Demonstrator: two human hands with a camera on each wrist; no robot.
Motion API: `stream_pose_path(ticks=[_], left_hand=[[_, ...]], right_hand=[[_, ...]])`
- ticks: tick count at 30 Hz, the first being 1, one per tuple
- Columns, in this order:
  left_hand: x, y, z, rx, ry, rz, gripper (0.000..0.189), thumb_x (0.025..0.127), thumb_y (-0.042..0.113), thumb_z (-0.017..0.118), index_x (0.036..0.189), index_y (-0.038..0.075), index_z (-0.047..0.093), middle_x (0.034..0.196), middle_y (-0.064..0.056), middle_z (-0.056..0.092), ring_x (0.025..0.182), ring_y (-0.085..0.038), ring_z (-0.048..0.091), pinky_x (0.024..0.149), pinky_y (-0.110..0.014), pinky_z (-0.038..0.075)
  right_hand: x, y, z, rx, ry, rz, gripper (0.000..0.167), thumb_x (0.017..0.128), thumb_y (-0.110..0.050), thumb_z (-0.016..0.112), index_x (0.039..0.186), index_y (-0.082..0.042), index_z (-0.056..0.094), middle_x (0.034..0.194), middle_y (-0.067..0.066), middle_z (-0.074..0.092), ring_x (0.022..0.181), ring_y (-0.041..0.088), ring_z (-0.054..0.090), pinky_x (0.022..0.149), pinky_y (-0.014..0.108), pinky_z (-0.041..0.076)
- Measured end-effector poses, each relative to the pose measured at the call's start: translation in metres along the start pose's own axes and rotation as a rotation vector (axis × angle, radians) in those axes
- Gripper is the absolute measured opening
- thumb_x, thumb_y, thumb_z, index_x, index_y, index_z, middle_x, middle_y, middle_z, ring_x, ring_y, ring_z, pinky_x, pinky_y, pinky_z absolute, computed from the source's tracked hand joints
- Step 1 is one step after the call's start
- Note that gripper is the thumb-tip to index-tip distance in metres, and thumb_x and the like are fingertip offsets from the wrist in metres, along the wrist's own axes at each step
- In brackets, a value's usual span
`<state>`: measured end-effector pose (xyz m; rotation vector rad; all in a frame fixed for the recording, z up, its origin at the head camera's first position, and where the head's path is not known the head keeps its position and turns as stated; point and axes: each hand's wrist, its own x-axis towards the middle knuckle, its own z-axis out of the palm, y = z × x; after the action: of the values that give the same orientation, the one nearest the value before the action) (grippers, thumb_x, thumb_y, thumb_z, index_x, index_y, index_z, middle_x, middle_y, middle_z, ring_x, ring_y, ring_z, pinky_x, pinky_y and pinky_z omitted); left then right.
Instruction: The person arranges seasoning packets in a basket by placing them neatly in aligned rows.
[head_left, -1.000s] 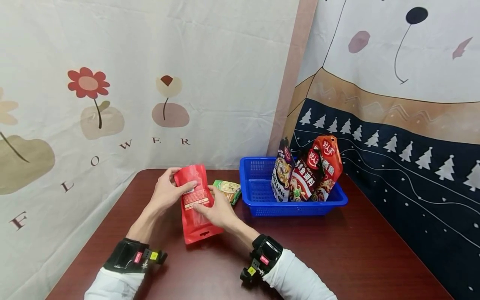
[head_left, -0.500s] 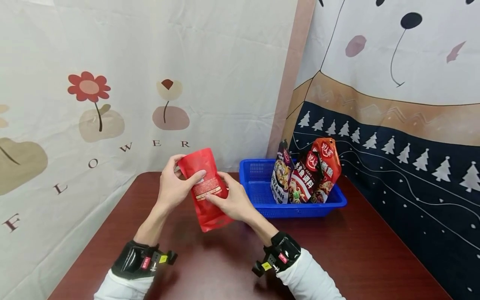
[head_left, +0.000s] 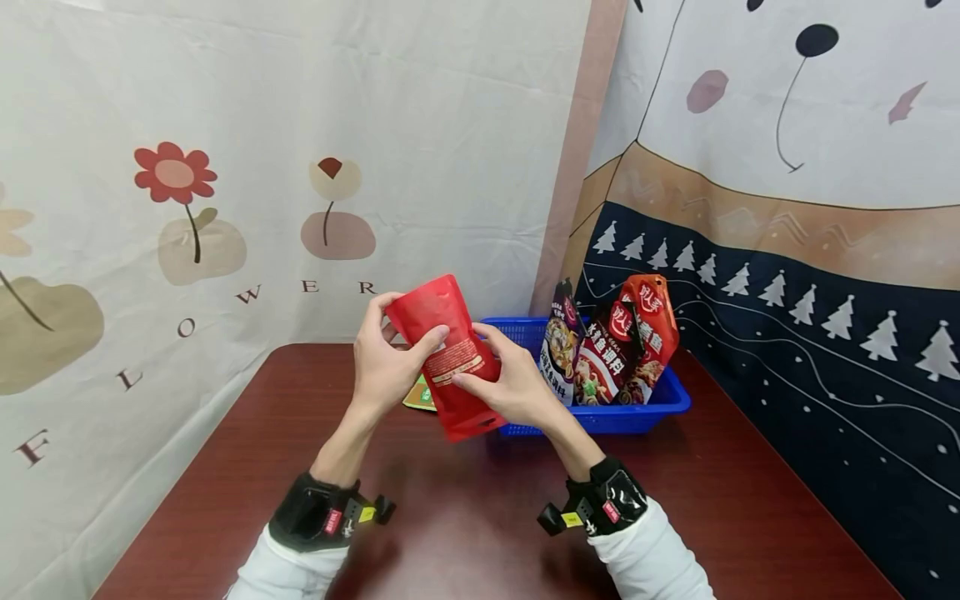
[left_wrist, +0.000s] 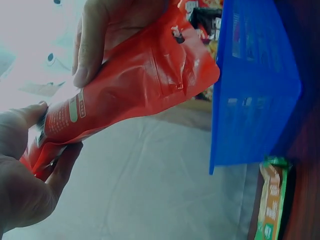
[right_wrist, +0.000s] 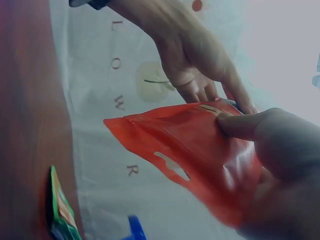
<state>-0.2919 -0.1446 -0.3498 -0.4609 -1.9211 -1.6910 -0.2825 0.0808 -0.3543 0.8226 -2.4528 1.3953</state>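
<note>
A red pouch [head_left: 450, 367] with printed text is held up above the table, tilted, its end with the hang hole toward the lower right. My left hand [head_left: 386, 362] grips its upper left side, thumb across the printed face. On the right edge, my right hand [head_left: 517, 379] pinches the pouch between thumb and fingers. The left wrist view shows the pouch [left_wrist: 135, 80] beside the blue basket's wall. Behind it on the table lies a green and yellow packet [head_left: 420, 395], mostly hidden in the head view.
A blue plastic basket [head_left: 630, 419] stands at the back right of the brown table [head_left: 465, 517]. Three packets stand in its right part: a dark purple one [head_left: 561, 343], a dark red one [head_left: 606, 354] and an orange-red one [head_left: 651, 321]. Printed curtains hang behind.
Both hands have lifted the red pouch off the table area and carried it to the right, toward the blue basket. It has tilted further. The basket's packets have not moved.
</note>
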Motion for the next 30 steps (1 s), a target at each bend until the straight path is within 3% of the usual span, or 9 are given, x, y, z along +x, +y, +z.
stream_pose_path(ticks=[8,13,20,25,30], left_hand=[[-0.004,0.001,0.009,-0.011,0.025,0.021,0.074,0.093,0.026,0.094,0.153,0.013,0.053,0.137,-0.008,0.069,0.111,-0.03,0.079,0.082,-0.022,0.067],[-0.003,0.001,0.008,-0.04,-0.029,0.022,0.081,0.093,0.023,0.094,0.16,0.017,0.049,0.144,-0.006,0.065,0.114,-0.029,0.077,0.085,-0.022,0.067],[0.003,0.003,-0.004,-0.038,-0.182,-0.006,0.084,0.096,0.021,0.091,0.167,0.026,0.046,0.154,-0.007,0.064,0.122,-0.032,0.074,0.091,-0.028,0.068],[0.005,0.005,-0.016,0.015,-0.335,-0.021,0.082,0.096,0.023,0.092,0.166,0.033,0.05,0.158,-0.005,0.065,0.131,-0.03,0.072,0.094,-0.037,0.068],[0.005,0.006,-0.025,0.075,-0.472,-0.002,0.069,0.094,0.023,0.095,0.155,0.032,0.064,0.139,-0.006,0.076,0.114,-0.029,0.077,0.087,-0.04,0.07]], right_hand=[[-0.001,0.003,-0.012,-0.017,-0.039,-0.001,0.076,0.101,-0.025,0.088,0.166,-0.018,0.05,0.14,0.014,0.075,0.116,0.031,0.081,0.093,0.048,0.071],[-0.003,0.004,-0.02,-0.062,-0.041,-0.03,0.077,0.101,-0.023,0.087,0.167,-0.017,0.049,0.135,0.016,0.078,0.111,0.03,0.083,0.09,0.046,0.072],[-0.005,0.003,-0.041,-0.22,-0.061,-0.158,0.072,0.1,-0.017,0.088,0.163,-0.014,0.054,0.126,0.014,0.082,0.102,0.025,0.083,0.083,0.04,0.071],[-0.008,-0.003,-0.053,-0.362,-0.114,-0.206,0.07,0.098,-0.017,0.09,0.161,-0.015,0.058,0.131,0.013,0.081,0.105,0.026,0.082,0.089,0.044,0.071],[-0.013,-0.008,-0.059,-0.468,-0.18,-0.241,0.066,0.096,-0.018,0.092,0.156,-0.017,0.063,0.133,0.011,0.082,0.107,0.028,0.082,0.094,0.048,0.071]])
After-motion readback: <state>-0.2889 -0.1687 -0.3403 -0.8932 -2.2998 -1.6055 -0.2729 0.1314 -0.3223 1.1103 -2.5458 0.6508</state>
